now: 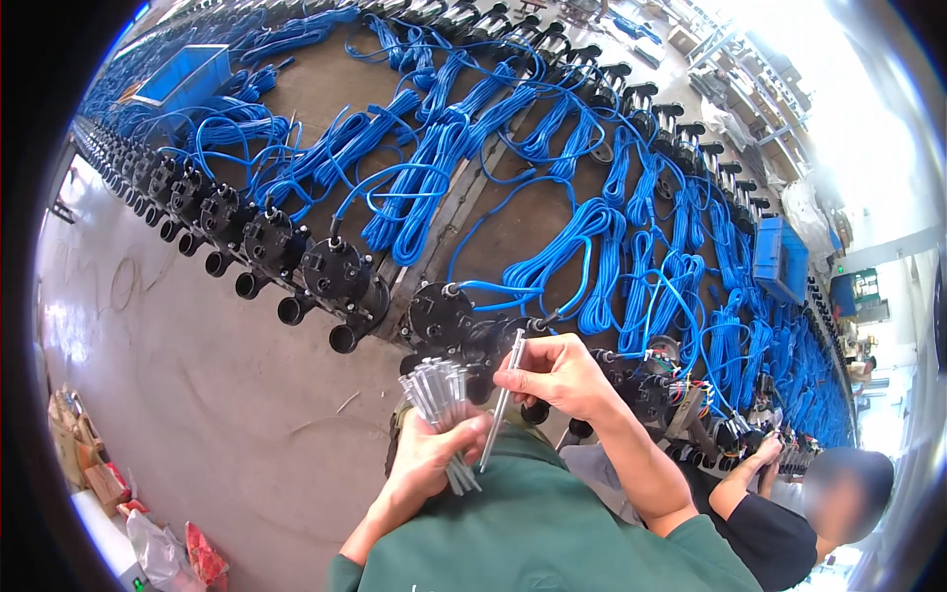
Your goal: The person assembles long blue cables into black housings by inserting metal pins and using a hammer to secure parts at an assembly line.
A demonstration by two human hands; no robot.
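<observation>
My left hand [442, 449] is closed round a bunch of long silver bolts [434, 387], their heads fanned out above the fingers and their shanks showing below. Between the thumb and fingers of my right hand [560, 373] is a single long bolt [503, 400], tilted, head up. Just beyond my hands stands a black cylindrical pump housing [440, 314] with a blue cable leaving its top. Its lower part is partly hidden behind the bolts and my hands.
Rows of black housings [340, 281] line both sides of a bench strewn with coiled blue cables [419, 187]. Blue crates [182, 77] sit among them. To the right, a co-worker in a dark shirt [760, 533] reaches toward housings with exposed wires [686, 387]. Bags and cardboard [163, 548] lie lower left.
</observation>
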